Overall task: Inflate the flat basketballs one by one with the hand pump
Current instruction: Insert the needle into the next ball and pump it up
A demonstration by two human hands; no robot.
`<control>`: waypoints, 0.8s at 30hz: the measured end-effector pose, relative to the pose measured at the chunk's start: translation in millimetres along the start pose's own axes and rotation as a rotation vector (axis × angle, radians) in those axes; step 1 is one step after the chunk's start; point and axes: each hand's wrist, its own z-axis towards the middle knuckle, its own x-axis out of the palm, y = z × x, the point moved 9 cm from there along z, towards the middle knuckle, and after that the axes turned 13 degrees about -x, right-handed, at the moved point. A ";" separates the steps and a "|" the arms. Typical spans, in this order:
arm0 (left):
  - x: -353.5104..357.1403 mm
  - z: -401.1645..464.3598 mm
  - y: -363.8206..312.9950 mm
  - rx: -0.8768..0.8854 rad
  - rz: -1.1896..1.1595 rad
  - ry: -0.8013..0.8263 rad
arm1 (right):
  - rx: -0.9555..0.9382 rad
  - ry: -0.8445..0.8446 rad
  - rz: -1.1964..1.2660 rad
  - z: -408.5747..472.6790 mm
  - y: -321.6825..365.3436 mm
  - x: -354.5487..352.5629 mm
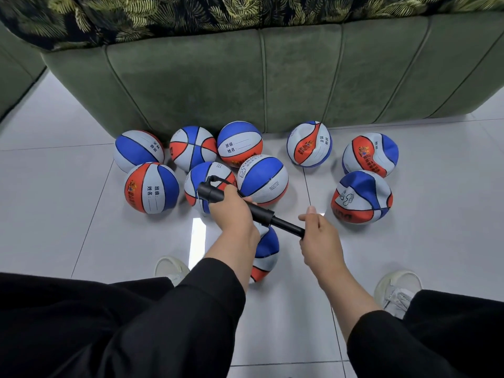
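My left hand (231,211) grips the barrel of a black hand pump (263,211), which slants down to the right. My right hand (319,236) grips the pump's handle end. A thin black hose loops from the pump's top end. Under my left forearm a blue, white and orange basketball (266,253) lies on the floor between my feet, partly hidden. Several round, firm-looking balls (151,186) cluster on the left by the sofa. Three dented, flat balls (361,197) lie on the right.
A green sofa (272,77) with a leaf-patterned throw stands behind the balls. The floor is glossy white tile (68,214). My two pale shoes (396,291) and black trouser legs frame the near ball.
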 end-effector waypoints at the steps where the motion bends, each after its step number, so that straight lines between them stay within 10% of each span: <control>1: 0.6 -0.4 0.9 0.004 0.000 0.005 | 0.015 0.003 -0.001 -1.8 -1.8 -0.3; 24: 6.0 7.0 -4.5 -0.020 -0.023 -0.028 | -0.024 0.008 -0.051 6.7 10.4 -0.1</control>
